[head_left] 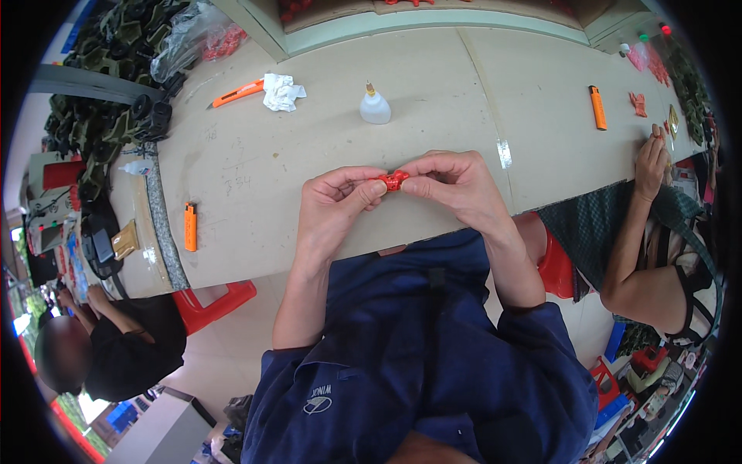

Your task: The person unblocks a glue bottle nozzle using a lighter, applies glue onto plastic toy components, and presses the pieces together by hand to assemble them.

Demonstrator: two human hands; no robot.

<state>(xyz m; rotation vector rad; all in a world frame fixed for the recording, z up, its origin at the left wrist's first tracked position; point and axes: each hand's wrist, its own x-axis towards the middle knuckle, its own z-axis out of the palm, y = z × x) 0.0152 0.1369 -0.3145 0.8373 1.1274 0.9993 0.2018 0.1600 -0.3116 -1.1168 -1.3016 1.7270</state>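
Observation:
Both my hands meet over the near part of the table, pinching one small red plastic piece between them. My left hand grips its left end with thumb and fingertips. At the other end, the thumb and index finger of my right hand close on it. The fingertips cover part of the piece, so its exact shape is hard to make out. Beyond my hands stands a small translucent squeeze bottle with a thin pointed tip.
An orange utility knife lies by crumpled white tissue. Orange lighters lie at left and right. Dark green toy vehicles crowd the far left. A shelf borders the back. Co-workers sit at both sides; one's hand is at right.

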